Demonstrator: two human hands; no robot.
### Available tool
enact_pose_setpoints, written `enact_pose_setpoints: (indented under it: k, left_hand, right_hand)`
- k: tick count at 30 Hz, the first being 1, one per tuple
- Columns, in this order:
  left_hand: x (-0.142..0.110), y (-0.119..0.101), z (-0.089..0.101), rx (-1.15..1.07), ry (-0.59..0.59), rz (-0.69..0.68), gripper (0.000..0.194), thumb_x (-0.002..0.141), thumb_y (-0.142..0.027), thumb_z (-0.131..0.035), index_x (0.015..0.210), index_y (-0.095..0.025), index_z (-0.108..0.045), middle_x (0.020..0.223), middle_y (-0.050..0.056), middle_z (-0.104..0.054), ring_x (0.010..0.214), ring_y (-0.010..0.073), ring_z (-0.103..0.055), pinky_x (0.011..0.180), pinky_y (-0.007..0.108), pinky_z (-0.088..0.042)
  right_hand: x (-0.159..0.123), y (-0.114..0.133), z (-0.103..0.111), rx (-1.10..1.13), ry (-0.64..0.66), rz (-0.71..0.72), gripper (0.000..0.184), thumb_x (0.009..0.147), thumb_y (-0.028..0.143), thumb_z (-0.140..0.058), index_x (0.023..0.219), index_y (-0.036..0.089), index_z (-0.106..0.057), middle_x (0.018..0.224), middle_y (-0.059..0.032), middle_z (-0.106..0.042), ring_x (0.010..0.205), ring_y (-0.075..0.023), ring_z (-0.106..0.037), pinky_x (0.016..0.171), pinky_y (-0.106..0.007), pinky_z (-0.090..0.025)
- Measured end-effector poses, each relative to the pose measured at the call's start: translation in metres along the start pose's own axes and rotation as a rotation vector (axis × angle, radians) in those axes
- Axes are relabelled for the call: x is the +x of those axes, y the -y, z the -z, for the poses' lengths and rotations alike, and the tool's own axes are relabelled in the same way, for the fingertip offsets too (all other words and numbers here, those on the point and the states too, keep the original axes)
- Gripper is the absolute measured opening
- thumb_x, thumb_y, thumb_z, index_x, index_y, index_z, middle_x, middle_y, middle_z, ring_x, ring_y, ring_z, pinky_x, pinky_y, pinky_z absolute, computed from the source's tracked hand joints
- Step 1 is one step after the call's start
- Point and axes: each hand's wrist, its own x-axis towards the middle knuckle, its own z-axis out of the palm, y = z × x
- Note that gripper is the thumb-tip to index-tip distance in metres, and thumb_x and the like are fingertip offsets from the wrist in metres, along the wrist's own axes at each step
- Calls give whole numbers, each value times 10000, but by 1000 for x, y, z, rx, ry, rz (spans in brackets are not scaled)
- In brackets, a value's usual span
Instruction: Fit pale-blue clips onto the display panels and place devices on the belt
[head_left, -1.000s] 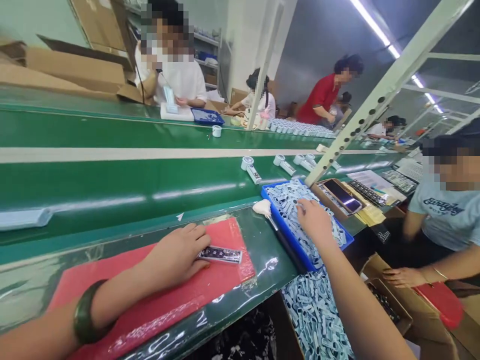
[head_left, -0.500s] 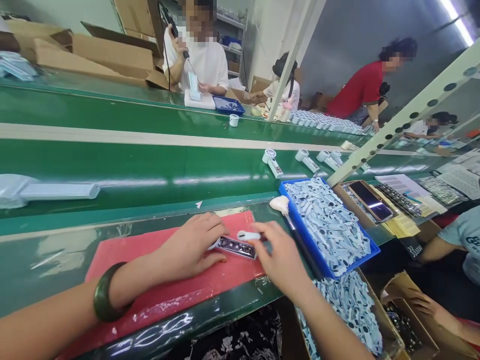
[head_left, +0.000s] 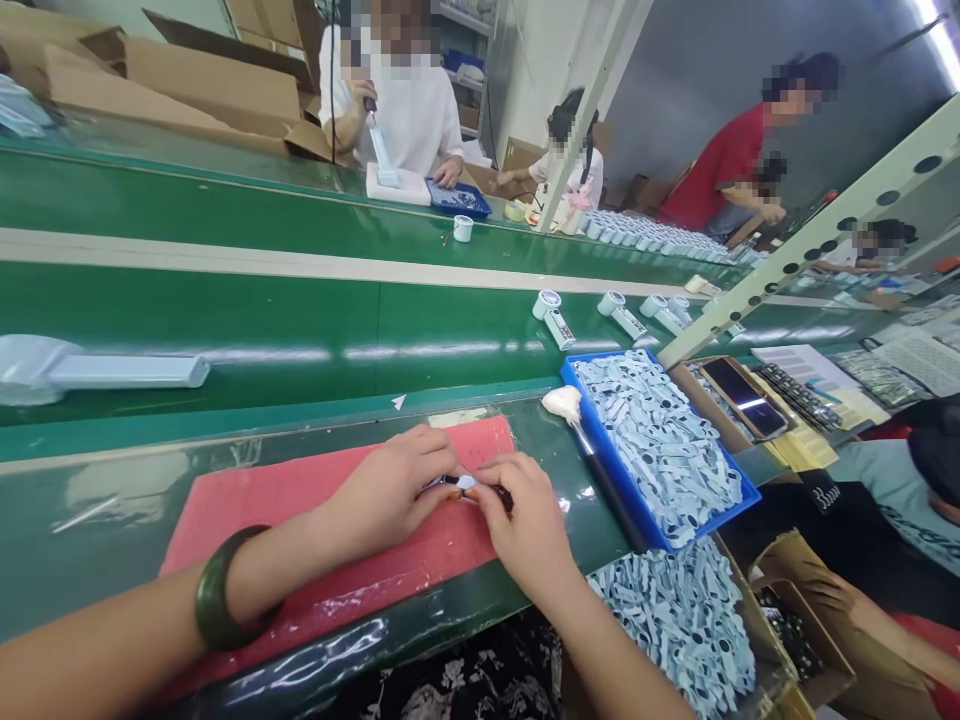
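Observation:
Over a red mat [head_left: 330,565], my left hand [head_left: 401,475] is closed around one end of a small handheld fan's handle, which is mostly hidden by the fingers. My right hand [head_left: 529,515] is closed at the handle's other end. Its thumb and fingers pinch a small light blue plastic piece [head_left: 466,482] against the handle, between both hands' fingertips. A dark part of the handle [head_left: 504,496] shows under the right fingers. Whether the piece is seated in the handle cannot be seen.
A blue tray [head_left: 566,372] of light blue pieces stands right of the mat, a dark-handled brush [head_left: 600,470] beside it. More pieces fill a box below. Fans [head_left: 555,320] lie on the green belt [head_left: 300,320]. Co-workers sit or stand across and to the right.
My right hand has moved left with the light blue piece, bringing it down onto the handle. The handle's exposed inside is now mostly covered by my fingers.

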Motion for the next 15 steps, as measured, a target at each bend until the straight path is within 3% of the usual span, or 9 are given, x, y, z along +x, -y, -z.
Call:
enact_pose_setpoints:
  k: [4, 9, 12, 15]
  left_hand:
    - [-6, -9, 3, 56, 4, -52, 189, 1055, -168, -502, 1000, -215, -677, 1015, 46, -665, 992, 245, -615, 866, 417, -536]
    - [-26, -22, 1, 158, -15, -117, 197, 1104, -303, -466, 1117, -238, -651, 1146, 50, -695, 1078, 259, -645, 959, 478, -547]
    - [-31, -26, -8, 245, -45, -77, 211, 1098, -262, -445, 1178, -239, -639, 1167, 44, -703, 1149, 289, -628, 977, 519, -556]
    - [-30, -28, -14, 273, -64, -41, 225, 1085, -228, -436, 1117, -234, -659, 1136, 42, -702, 1116, 288, -624, 948, 521, -568]
  right_hand:
    - [-4, -7, -1, 254, 66, -121, 98, 932, 177, -688, 993, 249, -714, 1128, -28, -724, 1091, -226, -652, 986, -393, -485]
    - [-13, -4, 6, 161, 261, -108, 456, 899, 188, -749, 1330, 275, -631, 1289, -43, -679, 1205, -259, -615, 1057, -453, -455]
    - [-12, -2, 6, 92, 315, -84, 365, 928, 194, -713, 1279, 278, -662, 1193, -45, -678, 1132, -266, -628, 1006, -475, -445]
    - [-11, -5, 2, 67, 288, -76, 326, 934, 188, -680, 1252, 258, -671, 1175, -60, -677, 1117, -279, -627, 994, -487, -434]
